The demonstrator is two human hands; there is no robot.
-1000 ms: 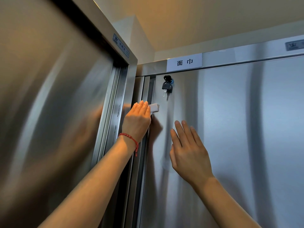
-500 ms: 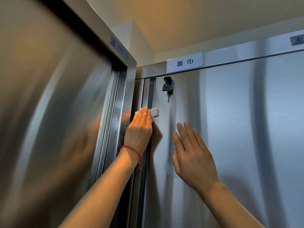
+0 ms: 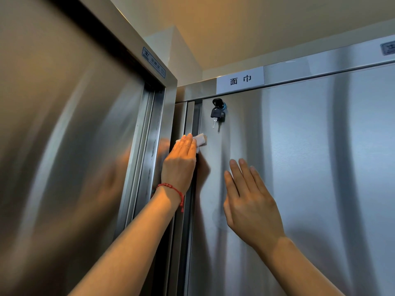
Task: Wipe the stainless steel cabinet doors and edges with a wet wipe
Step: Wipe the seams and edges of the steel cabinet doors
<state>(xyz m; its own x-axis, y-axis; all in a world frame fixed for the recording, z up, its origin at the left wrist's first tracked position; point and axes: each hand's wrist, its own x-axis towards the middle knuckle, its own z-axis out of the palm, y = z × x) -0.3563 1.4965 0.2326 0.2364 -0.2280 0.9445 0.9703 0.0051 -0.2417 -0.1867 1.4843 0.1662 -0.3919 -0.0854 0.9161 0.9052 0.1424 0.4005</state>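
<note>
My left hand [image 3: 181, 163], a red bead bracelet on its wrist, presses a folded white wet wipe [image 3: 201, 140] with straight fingers against the left edge of the stainless steel cabinet door [image 3: 310, 167]. The wipe sticks out past the fingertips, just below the lock. My right hand [image 3: 250, 199] lies flat on the same door, fingers straight and pointing up, to the right of and lower than the left hand.
A black key [image 3: 215, 114] hangs from the lock near the door's top left corner. A white label with two characters [image 3: 240, 80] sits on the top rail. A second steel cabinet [image 3: 64, 146] stands at the left, meeting this one at the corner.
The left hand and wipe have slid a little down the door's left edge, away from the key. The right hand has stayed flat on the door.
</note>
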